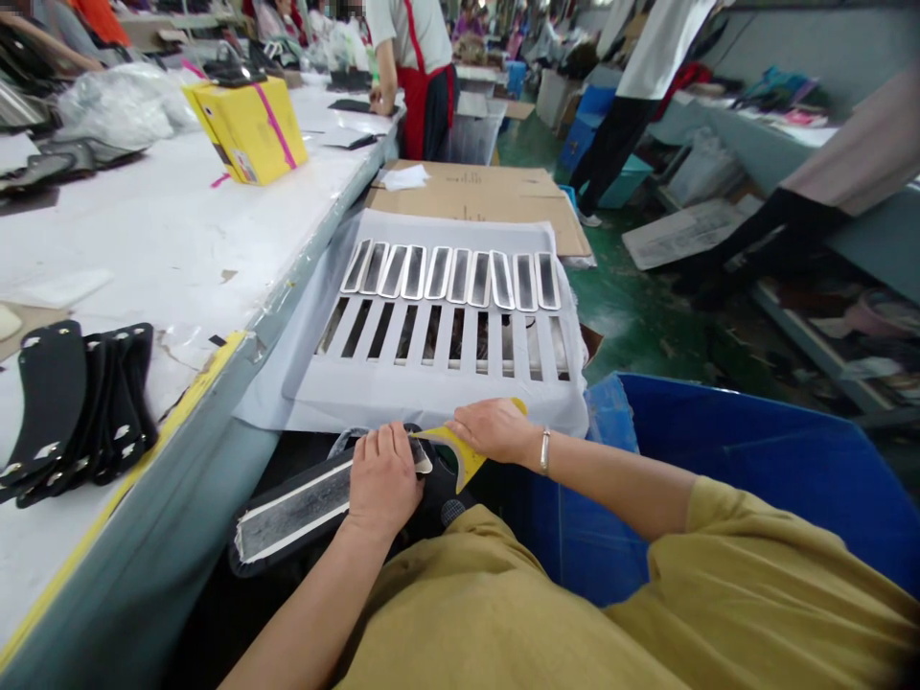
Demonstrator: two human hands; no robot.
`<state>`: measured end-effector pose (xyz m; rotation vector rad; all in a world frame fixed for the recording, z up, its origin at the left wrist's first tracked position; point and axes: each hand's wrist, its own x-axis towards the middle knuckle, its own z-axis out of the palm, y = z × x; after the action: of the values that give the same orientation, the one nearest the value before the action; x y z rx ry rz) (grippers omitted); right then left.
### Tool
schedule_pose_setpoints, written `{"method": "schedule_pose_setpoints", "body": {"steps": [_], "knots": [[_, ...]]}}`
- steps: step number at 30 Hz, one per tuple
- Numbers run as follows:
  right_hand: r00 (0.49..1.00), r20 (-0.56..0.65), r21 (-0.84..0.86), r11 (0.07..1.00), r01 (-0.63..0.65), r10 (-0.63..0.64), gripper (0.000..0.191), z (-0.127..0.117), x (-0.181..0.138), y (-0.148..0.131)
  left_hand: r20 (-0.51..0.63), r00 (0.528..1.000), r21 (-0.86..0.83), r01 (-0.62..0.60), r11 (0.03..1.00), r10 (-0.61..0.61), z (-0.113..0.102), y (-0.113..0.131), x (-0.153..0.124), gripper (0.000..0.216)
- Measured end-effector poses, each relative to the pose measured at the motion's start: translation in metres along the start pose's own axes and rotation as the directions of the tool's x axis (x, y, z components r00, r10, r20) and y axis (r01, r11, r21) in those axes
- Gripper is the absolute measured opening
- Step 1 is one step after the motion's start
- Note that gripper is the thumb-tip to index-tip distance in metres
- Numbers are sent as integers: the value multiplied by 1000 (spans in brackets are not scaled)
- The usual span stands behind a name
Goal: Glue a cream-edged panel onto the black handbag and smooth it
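My left hand (384, 479) is closed over one end of a long black piece, perhaps the base of a bag (294, 513), which bears a grey panel with white edges. It lies slanted low in front of me, against the side of the table. My right hand (495, 431) grips a yellow curved flat piece (467, 462), whose narrow tip reaches to the end of the black piece beside my left fingers. Just beyond both hands, a white slotted board (431, 398) holds a row of dark strips with white borders (438, 273).
On the white table (237, 240) at left are stacked black pieces with metal studs (79, 407) and a yellow box (251, 129). Cardboard (495, 203) lies behind the board. A blue bin (747, 460) stands at my right. A person in a red apron (424, 86) stands farther back.
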<state>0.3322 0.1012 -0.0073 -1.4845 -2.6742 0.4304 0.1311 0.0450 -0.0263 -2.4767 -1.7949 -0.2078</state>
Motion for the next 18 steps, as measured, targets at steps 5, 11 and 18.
{"method": "schedule_pose_setpoints", "body": {"steps": [5,11,18], "knots": [[990,-34,-37,990,135,-136,38,2,15,-16,-36,999,-6,2,1000,-2,2,-2,0,63],[982,-66,-65,983,172,-176,38,12,19,-24,-43,999,-15,-19,1000,18,0,-1,-1,74],[986,-86,-6,990,142,-141,39,18,19,-22,75,990,-153,-110,982,122,-12,-18,0,92]]}}
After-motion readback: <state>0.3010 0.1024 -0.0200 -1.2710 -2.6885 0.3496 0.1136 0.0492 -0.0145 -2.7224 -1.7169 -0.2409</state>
